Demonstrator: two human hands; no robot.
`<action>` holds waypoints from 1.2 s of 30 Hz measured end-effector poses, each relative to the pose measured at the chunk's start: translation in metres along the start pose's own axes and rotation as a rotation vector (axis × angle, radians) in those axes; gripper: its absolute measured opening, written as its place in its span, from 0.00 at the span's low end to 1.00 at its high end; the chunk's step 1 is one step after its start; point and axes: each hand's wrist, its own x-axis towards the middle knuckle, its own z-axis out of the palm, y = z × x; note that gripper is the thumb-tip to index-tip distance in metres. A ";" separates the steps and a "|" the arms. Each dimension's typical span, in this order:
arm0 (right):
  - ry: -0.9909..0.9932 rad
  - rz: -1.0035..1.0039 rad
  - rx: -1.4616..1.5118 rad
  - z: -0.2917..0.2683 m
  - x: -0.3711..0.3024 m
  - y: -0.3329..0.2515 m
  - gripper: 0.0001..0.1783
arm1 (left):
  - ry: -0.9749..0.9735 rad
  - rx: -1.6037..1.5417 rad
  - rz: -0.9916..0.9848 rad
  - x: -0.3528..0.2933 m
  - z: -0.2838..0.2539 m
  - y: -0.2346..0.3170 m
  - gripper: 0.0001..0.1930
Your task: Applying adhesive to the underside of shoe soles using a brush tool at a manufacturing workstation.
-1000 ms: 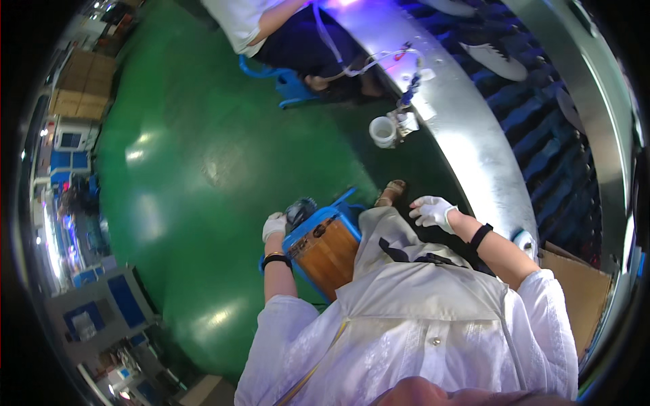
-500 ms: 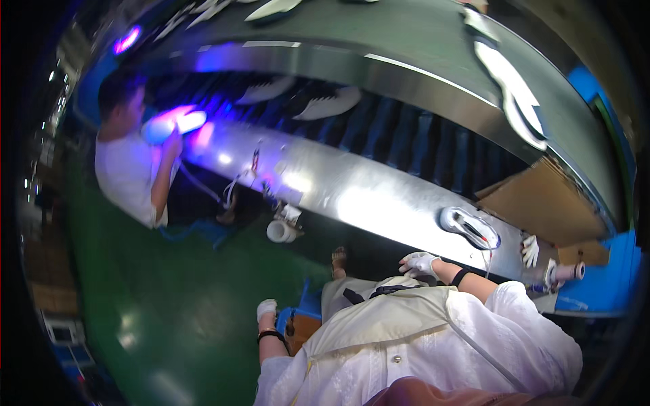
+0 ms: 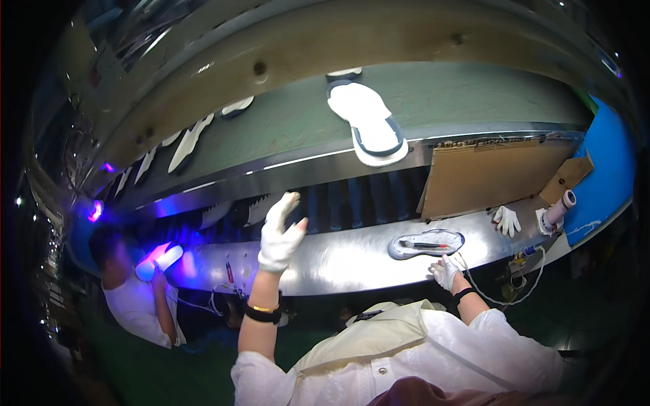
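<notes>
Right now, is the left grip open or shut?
Open: on the left hand, the thumb stands apart from the fingers, with nothing visible between them.

A shoe-factory workshop: white soles (image 3: 357, 101) along a green conveyor belt (image 3: 467, 101), a long steel workbench (image 3: 338, 264).

The bench (image 3: 332, 271) is smooth, glossy metal; the conveyor belt (image 3: 467, 101) looks matt; the cardboard (image 3: 494, 177) is matt; the worn gloves (image 3: 276, 249) are matt cloth; the shoe sole (image 3: 443, 238) looks smooth; the blue panel (image 3: 609, 169) looks like smooth plastic.
</notes>
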 end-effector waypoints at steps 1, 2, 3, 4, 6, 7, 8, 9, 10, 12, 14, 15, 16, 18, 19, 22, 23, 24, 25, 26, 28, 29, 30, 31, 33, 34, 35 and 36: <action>0.033 -0.046 0.063 -0.003 0.009 -0.001 0.34 | -0.132 -0.237 -0.271 0.030 0.012 0.024 0.27; 0.070 -0.094 0.092 -0.005 0.018 0.000 0.31 | -0.270 -0.534 -0.533 0.058 0.025 0.044 0.31; 0.072 -0.104 0.154 -0.007 0.026 -0.001 0.30 | -0.321 -0.671 -0.763 0.085 0.044 0.058 0.34; 0.136 -0.110 0.208 -0.010 0.034 0.000 0.28 | -0.356 -0.854 -0.963 0.105 0.063 0.066 0.37; 0.169 -0.167 0.181 -0.015 0.048 0.005 0.27 | -0.445 -0.881 -1.044 0.138 0.095 0.066 0.34; 0.163 -0.194 0.148 -0.022 0.052 0.007 0.26 | -0.490 -0.921 -1.084 0.149 0.110 0.059 0.33; 0.237 -0.188 0.295 -0.023 0.061 0.008 0.23 | -0.392 -1.079 -1.037 0.153 0.126 0.050 0.35; -0.031 -0.227 0.215 -0.032 0.062 0.010 0.19 | -0.364 -1.081 -1.013 0.155 0.133 0.040 0.32; 0.023 -0.244 0.080 -0.034 0.069 0.010 0.19 | -0.344 -1.082 -0.992 0.153 0.136 0.032 0.28; 0.052 -0.210 0.046 -0.039 0.074 0.010 0.23 | -0.228 -1.086 -1.001 0.142 0.137 0.023 0.23; 0.118 -0.153 0.197 -0.041 0.071 0.006 0.23 | -0.125 -1.026 -0.958 0.125 0.124 0.028 0.20; 0.116 -0.140 0.189 -0.040 0.068 0.004 0.23 | -0.113 -1.054 -0.928 0.110 0.119 0.034 0.20; 0.074 -0.163 0.177 -0.037 0.063 0.001 0.22 | -0.050 -1.056 -0.896 0.096 0.111 0.040 0.21; 0.001 -0.184 0.091 -0.034 0.048 -0.004 0.20 | 0.004 -1.121 -0.752 0.064 0.105 0.050 0.24; -0.110 -0.266 0.092 -0.032 0.041 -0.007 0.20 | 0.135 -1.052 -0.953 0.059 0.099 0.051 0.24; -0.243 -0.187 0.048 -0.026 0.026 -0.018 0.20 | 0.201 -0.838 -0.819 0.042 0.096 0.048 0.20; -0.254 -0.233 0.000 -0.025 0.025 -0.022 0.22 | 0.183 -0.817 -0.857 0.042 0.093 0.045 0.20; -0.206 -0.182 0.021 -0.024 0.026 -0.024 0.23 | 0.103 -0.869 -0.873 0.040 0.093 0.044 0.19; -0.146 -0.171 0.143 -0.022 0.028 -0.026 0.24 | 0.020 -0.891 -0.923 0.044 0.089 0.042 0.18; -0.170 -0.206 0.114 -0.021 0.032 -0.028 0.25 | -0.065 -0.864 -0.896 0.046 0.089 0.042 0.17; -0.129 -0.239 0.140 -0.023 0.039 -0.028 0.27 | -0.196 -0.961 -1.000 0.061 0.090 0.039 0.24; -0.184 -0.255 0.045 -0.026 0.042 -0.027 0.27 | -0.169 -0.995 -0.913 0.070 0.098 0.038 0.24; -0.218 -0.233 -0.006 -0.027 0.046 -0.027 0.28 | -0.162 -1.039 -0.819 0.079 0.107 0.036 0.24; -0.308 -0.213 -0.068 -0.031 0.049 -0.026 0.27 | -0.134 -1.035 -0.792 0.089 0.111 0.031 0.22; -0.234 -0.164 -0.083 -0.033 0.058 -0.026 0.25 | -0.121 -1.256 -0.855 0.106 0.119 0.021 0.18; -0.202 -0.158 -0.091 -0.032 0.062 -0.026 0.25 | -0.163 -1.320 -0.877 0.114 0.122 0.015 0.18; -0.153 -0.116 -0.086 -0.032 0.063 -0.026 0.24 | -0.143 -1.309 -0.904 0.116 0.126 0.012 0.19; -0.120 -0.130 -0.098 -0.030 0.062 -0.026 0.24 | -0.130 -1.318 -0.905 0.115 0.128 0.009 0.19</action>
